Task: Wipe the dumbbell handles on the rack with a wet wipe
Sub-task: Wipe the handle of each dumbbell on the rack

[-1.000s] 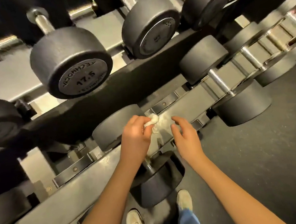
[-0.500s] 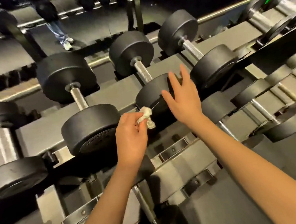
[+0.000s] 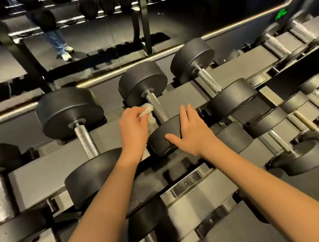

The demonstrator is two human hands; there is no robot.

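On the rack [image 3: 42, 171], left hand [image 3: 133, 127] pinching one wipe [image 3: 147, 110] beside one handle [image 3: 158, 108], right hand [image 3: 193, 133] on dumbbell head [image 3: 161, 139], fingers [image 3: 183, 116] straight

The grey metal rack [image 3: 35, 172] rises in sloped tiers. Black dumbbells lie across its rails side by side, with their handles running front to back. On the upper tier the left dumbbell [image 3: 85, 140] sits apart from the middle dumbbell [image 3: 158, 109], and the right dumbbell [image 3: 209, 82] lies just beside that one. The lower dumbbells [image 3: 298, 158] rest on the tier below, toward the rack's right end.
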